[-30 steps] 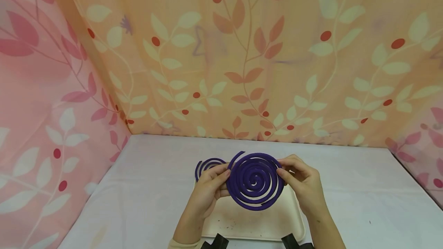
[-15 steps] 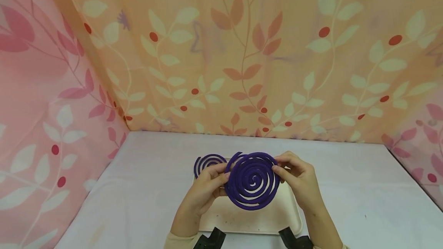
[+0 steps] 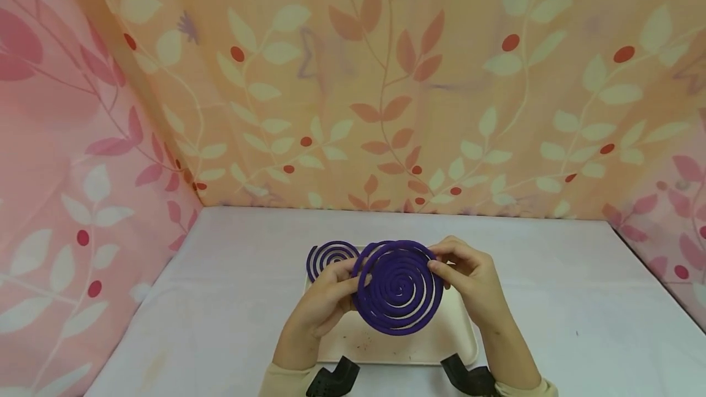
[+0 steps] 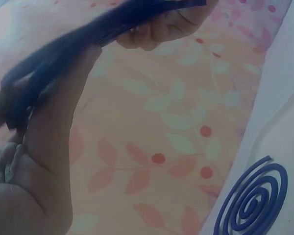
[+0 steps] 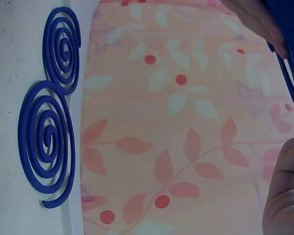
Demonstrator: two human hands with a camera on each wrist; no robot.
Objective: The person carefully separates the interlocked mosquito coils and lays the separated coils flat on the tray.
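Note:
In the head view both hands hold up a dark purple mosquito coil [image 3: 398, 290], flat side facing me, above a cream tray [image 3: 408, 351]. My left hand [image 3: 322, 302] pinches its left rim between thumb and fingers. At the right rim, my right hand [image 3: 471, 280] pinches it the same way. Some of its rings overlap. Seen edge-on in the left wrist view, the held coil [image 4: 88, 36] looks thick and parts into strands near the left hand [image 4: 44, 166]. Only a blue sliver of the held coil [image 5: 289, 54] enters the right wrist view, beside the right hand [image 5: 286, 196].
Two more spirals, a nearer coil [image 5: 50, 142] and a farther coil [image 5: 63, 49], lie end to end on the tray. Dark crumbs dot the tray floor. A white cloth [image 3: 220, 299] covers the table; patterned curtains [image 3: 353, 109] stand behind and at the sides.
The held coil's loose end, which stuck out at upper left, now lies in against the rings, and the rings overlap differently. Both hands keep their pinch; the head view has shifted slightly.

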